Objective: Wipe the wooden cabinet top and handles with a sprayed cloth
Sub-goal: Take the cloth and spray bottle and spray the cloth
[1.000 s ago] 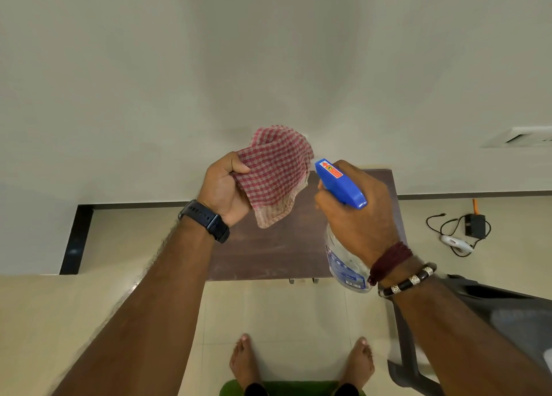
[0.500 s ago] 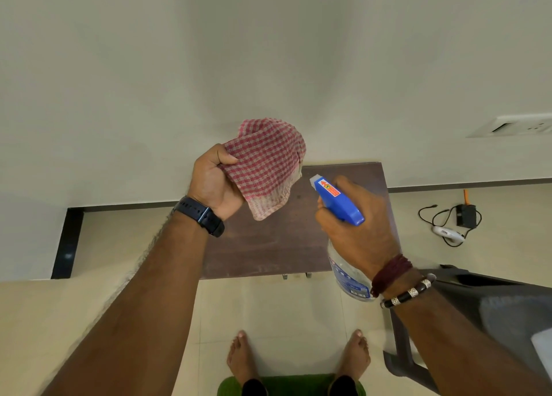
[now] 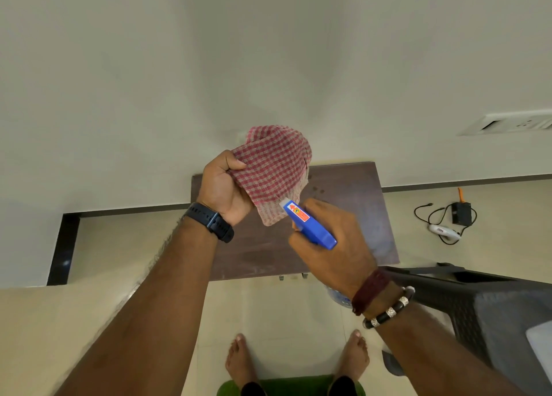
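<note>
Since a second ago our right hand (image 3: 334, 246) has swung the spray bottle (image 3: 310, 226) up and leftward, so its white nozzle now sits just beside the lower edge of the cloth (image 3: 274, 171), nearly touching it, where before a clear gap lay between them. Our left hand (image 3: 222, 188) has kept its grip and moved little. It is closed in a fist around one bunched end of the red-and-white checked cloth, which fans out above and to the right of that hand and hangs free in the air. Our right hand is wrapped tight around the blue trigger head, with a finger curled in front of it; the clear body of the bottle is mostly hidden under the wrist, with only a sliver showing below it.

Beneath both hands lies the dark wooden cabinet top (image 3: 352, 192). Its bare surface stretches open to the right of the right hand, with a few small dark spots near the far edge, which meets the wall (image 3: 149, 67). Its near edge runs just below our right hand, and two small handles (image 3: 292, 276) peek out under it. A grey woven chair (image 3: 478, 300) crowds in just right of our right wrist.

On the trigger head we see a red sticker with an arrow and a yellow mark; its writing is too small to read.
</note>
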